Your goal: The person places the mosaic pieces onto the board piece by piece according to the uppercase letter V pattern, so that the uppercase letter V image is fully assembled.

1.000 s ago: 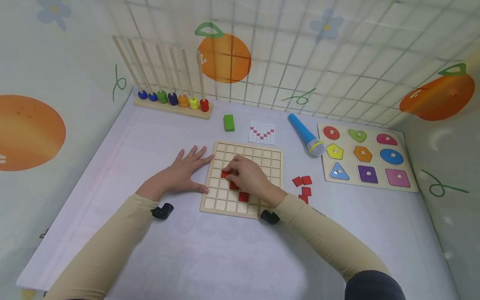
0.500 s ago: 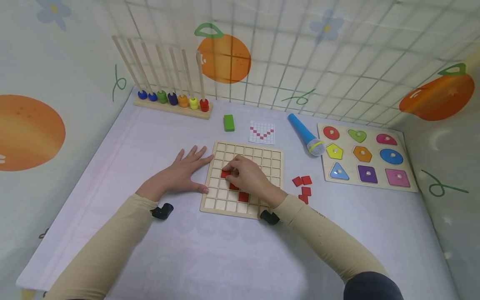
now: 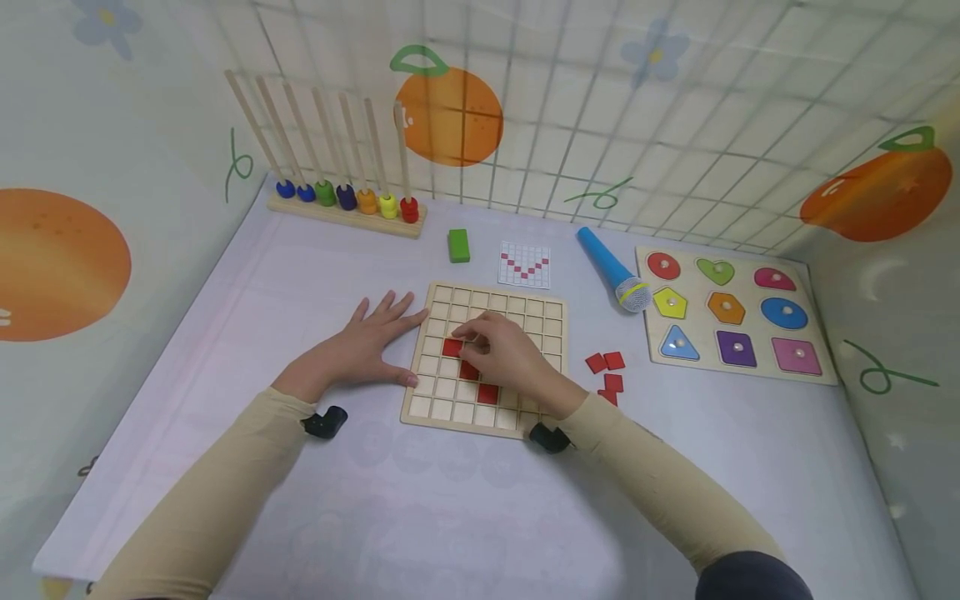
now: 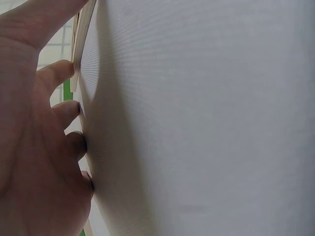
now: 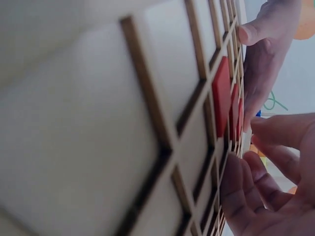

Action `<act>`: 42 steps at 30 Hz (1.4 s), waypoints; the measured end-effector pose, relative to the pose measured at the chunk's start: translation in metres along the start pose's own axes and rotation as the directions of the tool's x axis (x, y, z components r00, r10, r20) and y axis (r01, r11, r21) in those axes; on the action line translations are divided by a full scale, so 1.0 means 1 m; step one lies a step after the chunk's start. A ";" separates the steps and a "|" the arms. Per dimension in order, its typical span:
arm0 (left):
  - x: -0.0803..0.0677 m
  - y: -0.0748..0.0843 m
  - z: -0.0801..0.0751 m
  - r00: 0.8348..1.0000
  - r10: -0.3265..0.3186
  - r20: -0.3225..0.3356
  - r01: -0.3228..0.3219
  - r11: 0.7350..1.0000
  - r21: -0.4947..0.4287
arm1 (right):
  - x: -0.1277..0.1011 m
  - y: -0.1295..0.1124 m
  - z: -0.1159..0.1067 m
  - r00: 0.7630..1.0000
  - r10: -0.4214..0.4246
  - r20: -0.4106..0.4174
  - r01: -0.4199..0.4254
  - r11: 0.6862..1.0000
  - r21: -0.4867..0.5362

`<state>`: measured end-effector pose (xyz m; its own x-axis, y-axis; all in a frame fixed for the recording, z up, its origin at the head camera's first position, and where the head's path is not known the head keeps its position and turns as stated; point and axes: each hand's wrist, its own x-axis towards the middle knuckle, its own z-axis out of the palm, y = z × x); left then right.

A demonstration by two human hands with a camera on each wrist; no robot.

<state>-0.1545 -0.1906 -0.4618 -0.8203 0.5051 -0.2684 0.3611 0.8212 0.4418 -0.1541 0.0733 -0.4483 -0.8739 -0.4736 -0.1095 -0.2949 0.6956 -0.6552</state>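
While the left hand (image 3: 367,343) lies flat with fingers spread against the left edge of the wooden grid board (image 3: 540,312), the right hand (image 3: 504,357) rests on the board's middle, fingers loosely curled beside a red tile (image 3: 452,347) seated in its cell; whether it pinches anything I cannot tell. Loose red tiles (image 3: 606,362) wait on the table (image 3: 450,500) to the right.
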 end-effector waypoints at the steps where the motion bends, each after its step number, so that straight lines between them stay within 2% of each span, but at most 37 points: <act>1: 0.000 0.000 0.000 1.000 -0.001 0.001 0.001 1.000 -0.001 | -0.001 0.001 -0.001 1.000 -0.004 -0.004 0.004 1.000 0.001; 11: 0.000 0.001 0.000 1.000 -0.007 -0.002 0.007 1.000 -0.003 | -0.014 0.009 -0.007 1.000 -0.020 -0.014 0.020 0.999 0.049; 20: 0.000 0.002 0.000 1.000 -0.014 -0.002 0.014 1.000 -0.003 | -0.031 0.017 -0.017 0.999 -0.029 -0.020 0.030 0.999 0.036; 32: 0.000 0.002 0.001 1.000 -0.021 0.003 0.021 1.000 0.011 | -0.058 0.032 -0.029 0.999 0.002 -0.044 -0.002 1.000 -0.012; 42: 0.001 0.002 0.001 1.000 -0.022 0.006 0.022 1.000 -0.003 | -0.086 0.053 -0.043 0.993 0.069 -0.095 -0.070 0.998 -0.004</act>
<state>-0.1541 -0.1887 -0.4617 -0.8254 0.4882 -0.2835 0.3411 0.8314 0.4386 -0.1113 0.1739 -0.4412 -0.9249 -0.3711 -0.0828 -0.2349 0.7290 -0.6429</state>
